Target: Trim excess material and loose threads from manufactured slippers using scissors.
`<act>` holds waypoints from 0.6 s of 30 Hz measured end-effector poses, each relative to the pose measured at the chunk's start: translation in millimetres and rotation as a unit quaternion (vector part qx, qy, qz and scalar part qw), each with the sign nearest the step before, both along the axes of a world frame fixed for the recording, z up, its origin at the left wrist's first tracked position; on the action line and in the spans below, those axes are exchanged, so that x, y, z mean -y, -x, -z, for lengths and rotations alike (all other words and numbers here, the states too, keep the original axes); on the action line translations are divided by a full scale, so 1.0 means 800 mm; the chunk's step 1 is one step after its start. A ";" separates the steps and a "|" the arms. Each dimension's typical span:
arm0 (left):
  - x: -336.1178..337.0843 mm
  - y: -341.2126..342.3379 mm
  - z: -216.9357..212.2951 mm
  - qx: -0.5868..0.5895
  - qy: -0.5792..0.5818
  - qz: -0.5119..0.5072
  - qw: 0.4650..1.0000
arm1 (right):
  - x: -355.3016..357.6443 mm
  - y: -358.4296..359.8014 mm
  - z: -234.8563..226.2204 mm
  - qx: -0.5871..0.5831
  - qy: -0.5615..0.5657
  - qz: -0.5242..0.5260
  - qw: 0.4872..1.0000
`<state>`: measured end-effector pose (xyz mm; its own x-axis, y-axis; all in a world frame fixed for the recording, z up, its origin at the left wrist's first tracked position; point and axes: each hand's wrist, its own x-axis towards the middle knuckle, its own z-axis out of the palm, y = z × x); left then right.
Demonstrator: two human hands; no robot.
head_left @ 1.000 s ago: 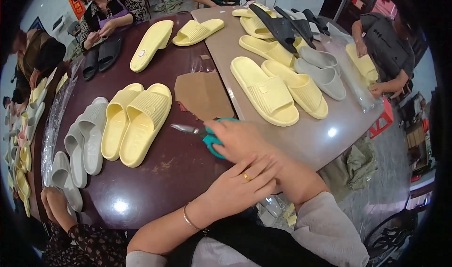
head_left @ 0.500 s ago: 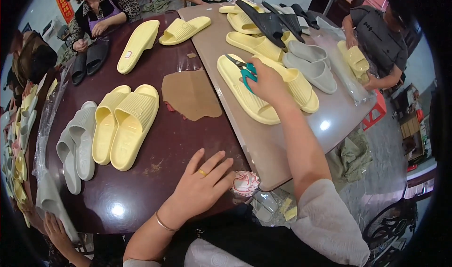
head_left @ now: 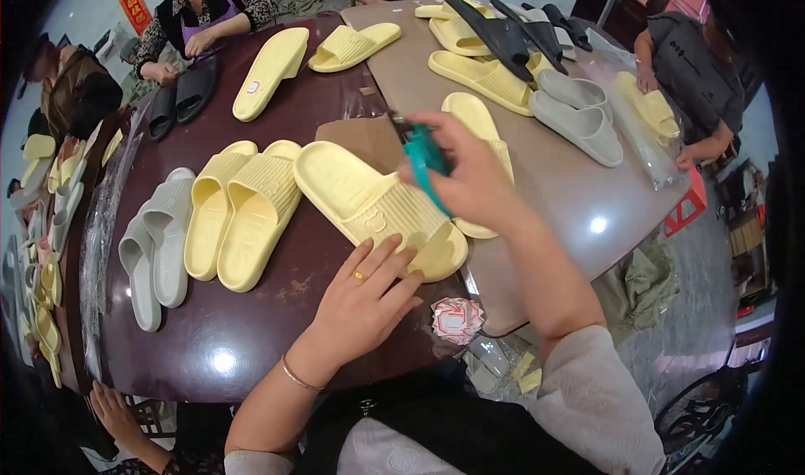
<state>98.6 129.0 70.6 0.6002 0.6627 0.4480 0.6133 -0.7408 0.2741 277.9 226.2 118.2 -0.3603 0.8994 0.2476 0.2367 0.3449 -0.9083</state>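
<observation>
A yellow slide slipper (head_left: 331, 177) with a ribbed strap lies tilted across the table in front of me. My left hand (head_left: 362, 301), with a gold ring and a bracelet, rests its outstretched fingertips against the slipper's near edge. My right hand (head_left: 470, 169) grips a pair of scissors with teal handles (head_left: 428, 158), held over the strap. The blades are blurred and partly hidden. Behind my right hand lies another yellow slipper (head_left: 470, 114). To the left stand a pair of yellow slippers (head_left: 243, 244) and a pair of grey slippers (head_left: 170, 257).
A round stack of red-and-white labels (head_left: 457, 320) sits by the table's near edge. Brown cardboard (head_left: 356, 135) lies beyond the slipper. More yellow, black and grey slippers (head_left: 579, 127) cover the far right. Co-workers sit around; one handles a yellow slipper (head_left: 646, 110) over clear plastic.
The yellow slipper has come from the right tabletop to the middle, under my hands. My right hand has drawn nearer with the scissors. My left fingers now touch the slipper.
</observation>
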 end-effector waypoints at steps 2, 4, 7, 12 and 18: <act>-0.005 -0.002 -0.001 0.002 -0.004 -0.002 1.000 | 0.002 -0.034 -0.003 0.084 -0.036 0.063 0.994; -0.011 -0.005 -0.001 -0.002 -0.010 -0.009 1.000 | 0.011 -0.062 0.017 0.218 -0.179 0.120 0.952; -0.032 -0.023 -0.003 -0.019 -0.033 -0.006 0.999 | 0.051 -0.099 0.008 0.327 -0.146 0.138 0.923; -0.082 -0.046 -0.007 -0.033 -0.095 -0.099 0.990 | 0.069 -0.131 0.037 0.392 -0.179 0.168 0.887; -0.124 -0.037 0.017 0.042 0.070 -0.149 0.985 | 0.041 -0.103 0.024 0.474 -0.284 0.195 0.811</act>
